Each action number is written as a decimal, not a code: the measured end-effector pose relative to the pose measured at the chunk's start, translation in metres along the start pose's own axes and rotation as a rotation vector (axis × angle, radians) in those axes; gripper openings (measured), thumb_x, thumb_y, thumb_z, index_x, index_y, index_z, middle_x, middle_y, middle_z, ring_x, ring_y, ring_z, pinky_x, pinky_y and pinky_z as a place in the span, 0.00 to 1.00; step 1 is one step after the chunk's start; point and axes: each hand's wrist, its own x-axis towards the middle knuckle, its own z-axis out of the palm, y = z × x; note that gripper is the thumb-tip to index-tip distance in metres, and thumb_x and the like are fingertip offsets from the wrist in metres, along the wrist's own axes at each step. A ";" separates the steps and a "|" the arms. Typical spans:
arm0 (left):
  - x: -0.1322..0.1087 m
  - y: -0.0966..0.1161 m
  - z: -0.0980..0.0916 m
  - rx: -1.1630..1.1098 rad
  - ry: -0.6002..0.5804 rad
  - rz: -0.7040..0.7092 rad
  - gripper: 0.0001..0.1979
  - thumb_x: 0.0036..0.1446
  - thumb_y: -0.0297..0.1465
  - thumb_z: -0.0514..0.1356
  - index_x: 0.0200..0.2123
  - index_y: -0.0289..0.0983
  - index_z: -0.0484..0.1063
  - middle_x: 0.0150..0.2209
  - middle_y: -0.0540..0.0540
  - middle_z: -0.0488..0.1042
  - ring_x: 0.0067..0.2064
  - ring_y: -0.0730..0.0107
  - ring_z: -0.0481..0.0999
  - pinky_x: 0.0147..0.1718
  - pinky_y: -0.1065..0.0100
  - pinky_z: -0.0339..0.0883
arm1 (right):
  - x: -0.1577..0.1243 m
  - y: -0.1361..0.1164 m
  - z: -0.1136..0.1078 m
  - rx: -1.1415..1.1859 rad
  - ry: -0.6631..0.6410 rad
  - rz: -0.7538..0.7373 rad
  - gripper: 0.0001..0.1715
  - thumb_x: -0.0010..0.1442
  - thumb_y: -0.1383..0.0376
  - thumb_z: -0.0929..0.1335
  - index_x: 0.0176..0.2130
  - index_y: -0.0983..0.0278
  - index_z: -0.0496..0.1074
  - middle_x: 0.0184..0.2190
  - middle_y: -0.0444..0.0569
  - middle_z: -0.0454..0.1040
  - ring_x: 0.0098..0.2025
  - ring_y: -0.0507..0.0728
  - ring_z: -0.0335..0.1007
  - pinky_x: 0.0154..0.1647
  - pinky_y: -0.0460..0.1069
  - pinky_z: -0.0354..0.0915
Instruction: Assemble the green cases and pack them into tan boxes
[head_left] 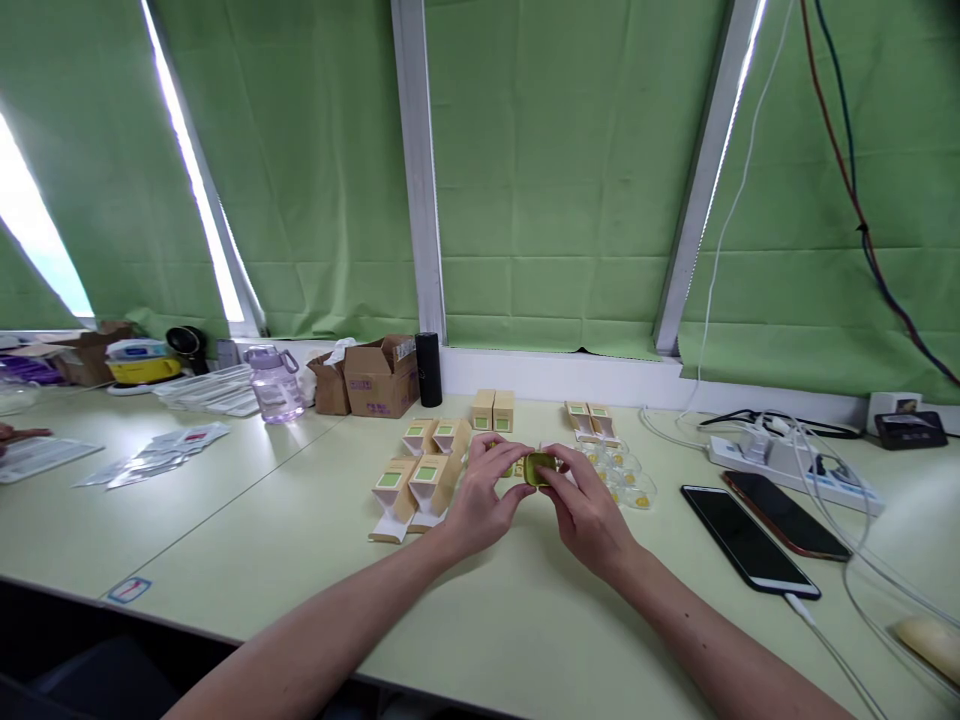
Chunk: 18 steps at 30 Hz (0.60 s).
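Note:
Between my two hands, above the table, is a small box with its olive-green inside (pixel 537 470) facing me. My left hand (pixel 484 498) pinches its left side with thumb and fingers. On the right side, my right hand (pixel 589 508) grips it, with fingertips at the opening. Just left of my left hand stand several beige cartons with green squares (pixel 426 475), some with their flaps open. Beyond the hands are two more beige cartons (pixel 493 411). Clear plastic packs with yellow contents (pixel 622 475) lie beside my right hand, partly hidden by it.
Two phones (pixel 750 540) and a white power strip (pixel 795 470) with loose cables lie on the right. Along the back stand a brown cardboard box (pixel 381 378), a black cylinder (pixel 428 370) and a purple bottle (pixel 274 385). Flat packets (pixel 161 455) and another person's hand (pixel 21 434) are at left.

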 end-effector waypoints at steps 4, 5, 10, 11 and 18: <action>0.000 -0.002 0.001 -0.008 -0.005 -0.011 0.21 0.61 0.26 0.68 0.57 0.40 0.75 0.49 0.40 0.80 0.56 0.49 0.68 0.55 0.47 0.70 | 0.000 0.001 0.000 0.025 -0.028 -0.002 0.24 0.71 0.75 0.63 0.61 0.59 0.70 0.58 0.62 0.71 0.56 0.66 0.73 0.49 0.62 0.78; 0.000 -0.002 0.001 -0.010 -0.006 -0.011 0.21 0.61 0.26 0.68 0.58 0.40 0.75 0.49 0.40 0.80 0.56 0.49 0.68 0.55 0.47 0.70 | 0.000 0.002 0.000 0.031 -0.028 -0.002 0.24 0.71 0.75 0.63 0.61 0.59 0.69 0.58 0.62 0.71 0.57 0.66 0.73 0.50 0.62 0.78; -0.002 -0.005 0.003 -0.034 0.004 -0.058 0.24 0.61 0.28 0.68 0.60 0.42 0.72 0.50 0.40 0.77 0.56 0.52 0.69 0.55 0.48 0.72 | -0.006 0.004 0.002 0.054 0.016 0.056 0.26 0.71 0.73 0.64 0.65 0.58 0.64 0.59 0.60 0.74 0.62 0.66 0.72 0.60 0.66 0.75; -0.002 -0.006 0.003 -0.040 0.011 -0.076 0.24 0.62 0.29 0.68 0.61 0.43 0.72 0.50 0.40 0.76 0.56 0.52 0.69 0.55 0.49 0.73 | -0.007 0.003 0.002 0.067 0.029 0.074 0.27 0.72 0.72 0.64 0.66 0.58 0.63 0.59 0.59 0.74 0.63 0.66 0.72 0.61 0.66 0.74; 0.000 -0.002 0.000 -0.031 0.008 -0.099 0.16 0.64 0.31 0.66 0.55 0.41 0.77 0.46 0.40 0.75 0.53 0.54 0.71 0.50 0.54 0.76 | -0.010 -0.001 0.008 0.219 0.081 0.324 0.18 0.73 0.65 0.65 0.61 0.59 0.67 0.57 0.58 0.76 0.53 0.62 0.79 0.48 0.58 0.80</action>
